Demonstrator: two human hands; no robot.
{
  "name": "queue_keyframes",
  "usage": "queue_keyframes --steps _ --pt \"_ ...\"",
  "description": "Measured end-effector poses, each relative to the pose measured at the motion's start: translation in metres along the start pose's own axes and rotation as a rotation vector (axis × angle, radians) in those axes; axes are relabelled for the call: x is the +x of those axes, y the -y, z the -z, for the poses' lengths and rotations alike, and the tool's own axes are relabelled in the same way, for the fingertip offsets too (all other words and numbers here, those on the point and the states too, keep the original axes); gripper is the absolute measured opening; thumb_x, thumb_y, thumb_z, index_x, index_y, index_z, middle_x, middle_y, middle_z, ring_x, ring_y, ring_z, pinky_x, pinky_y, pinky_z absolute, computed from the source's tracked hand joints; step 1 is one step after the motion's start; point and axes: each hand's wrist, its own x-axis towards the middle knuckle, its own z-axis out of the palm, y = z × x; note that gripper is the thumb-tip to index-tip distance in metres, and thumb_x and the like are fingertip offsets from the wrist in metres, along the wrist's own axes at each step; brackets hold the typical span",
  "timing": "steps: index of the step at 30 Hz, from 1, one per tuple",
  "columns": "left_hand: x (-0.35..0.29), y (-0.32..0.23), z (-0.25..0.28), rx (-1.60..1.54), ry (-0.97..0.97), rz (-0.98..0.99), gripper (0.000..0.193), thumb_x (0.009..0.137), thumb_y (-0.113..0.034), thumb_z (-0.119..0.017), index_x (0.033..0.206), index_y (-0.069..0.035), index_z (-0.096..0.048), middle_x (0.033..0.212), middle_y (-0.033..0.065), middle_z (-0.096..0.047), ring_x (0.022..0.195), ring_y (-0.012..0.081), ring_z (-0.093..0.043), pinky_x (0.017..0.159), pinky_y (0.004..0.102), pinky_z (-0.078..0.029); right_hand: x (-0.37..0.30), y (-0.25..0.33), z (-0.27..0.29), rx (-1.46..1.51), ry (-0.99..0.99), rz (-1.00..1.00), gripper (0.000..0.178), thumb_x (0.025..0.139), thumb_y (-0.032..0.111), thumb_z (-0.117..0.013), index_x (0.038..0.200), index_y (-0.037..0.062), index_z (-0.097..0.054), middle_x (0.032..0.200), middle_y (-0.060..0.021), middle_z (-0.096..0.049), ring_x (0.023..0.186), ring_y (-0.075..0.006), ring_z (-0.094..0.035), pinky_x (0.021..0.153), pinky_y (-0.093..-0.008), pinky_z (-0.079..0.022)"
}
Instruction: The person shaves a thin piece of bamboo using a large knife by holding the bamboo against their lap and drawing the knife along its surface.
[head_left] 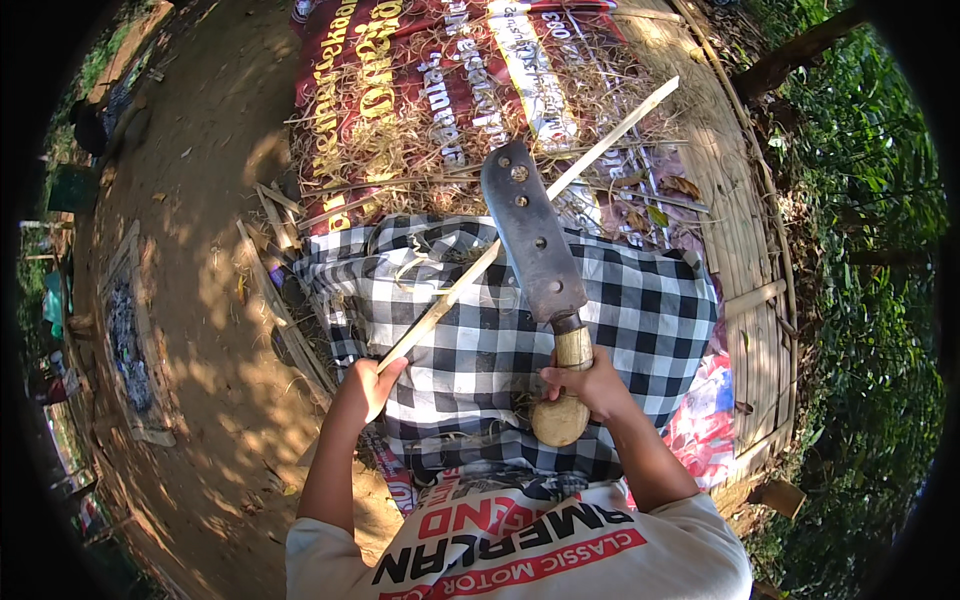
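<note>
My left hand (372,388) is closed round the near end of a long pale bamboo strip (445,302), which slants up to the far right. In my right hand (588,386) is a broad cleaver (538,240), gripped by its pale, round-knobbed handle. Its dark blade has several holes and points away from me. Where the two cross, the blade lies over the strip and hides a short stretch of it; whether they touch I cannot tell. Under both hands a black-and-white checked cloth (640,310) covers my lap.
Curly shavings (400,130) litter a red printed banner (318,90) ahead. It lies on a platform of bamboo slats (735,190). Split bamboo pieces (285,315) lie left of my lap, beside bare dirt ground (205,330). Green foliage (870,300) borders the right side.
</note>
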Motion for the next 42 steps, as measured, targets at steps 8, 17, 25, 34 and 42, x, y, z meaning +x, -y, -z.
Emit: queue_keyframes --steps 8,17,25,34,42 --pt "-0.001 0.014 -0.005 -0.026 0.008 0.007 0.059 0.094 -0.045 -0.058 0.064 0.006 -0.057 0.049 0.0198 -0.04 0.046 0.0214 -0.033 0.047 0.0399 -0.036 -0.013 0.005 -0.004 0.016 0.241 -0.137 0.022 0.073 -0.004 -0.072 0.089 -0.0039 -0.057 0.071 -0.0096 -0.062 0.061 -0.0178 -0.063 0.061 -0.0321 -0.052" --pt "-0.003 0.008 -0.002 -0.057 0.037 0.028 0.06 0.095 -0.045 -0.056 0.061 0.005 -0.055 0.046 0.0129 -0.037 0.046 0.0186 -0.032 0.046 0.0396 -0.034 -0.018 -0.005 -0.002 -0.118 0.211 -0.105 0.019 0.073 -0.005 -0.068 0.089 -0.0045 -0.058 0.07 -0.0092 -0.063 0.062 -0.0167 -0.063 0.061 -0.0312 -0.052" --pt "-0.001 0.01 -0.002 -0.06 0.04 -0.018 0.062 0.096 -0.045 -0.055 0.06 0.005 -0.053 0.045 0.0128 -0.036 0.045 0.0189 -0.031 0.045 0.0392 -0.034 -0.026 -0.01 -0.006 -0.301 0.325 -0.105 0.021 0.072 -0.003 -0.067 0.092 -0.0045 -0.059 0.073 -0.0091 -0.064 0.063 -0.0169 -0.064 0.062 -0.0301 -0.051" --pt "0.001 0.008 0.003 -0.086 0.14 0.114 0.058 0.095 -0.045 -0.057 0.06 0.001 -0.053 0.046 0.0025 -0.036 0.047 0.013 -0.034 0.045 0.0365 -0.032 -0.02 0.005 0.012 -0.053 0.021 -0.007 0.021 0.073 -0.003 -0.067 0.089 -0.0032 -0.055 0.068 -0.0105 -0.062 0.06 -0.0196 -0.063 0.06 -0.0337 -0.053" --pt "0.003 -0.003 0.016 0.013 0.016 0.134 0.046 0.083 -0.041 -0.072 0.069 0.002 -0.062 0.053 0.0041 -0.051 0.048 0.0145 -0.046 0.047 0.034 -0.037 -0.029 -0.011 0.011 0.054 -0.087 0.082 0.022 0.078 0.002 -0.073 0.09 -0.0017 -0.055 0.069 -0.0082 -0.061 0.06 -0.0163 -0.062 0.058 -0.0317 -0.052"
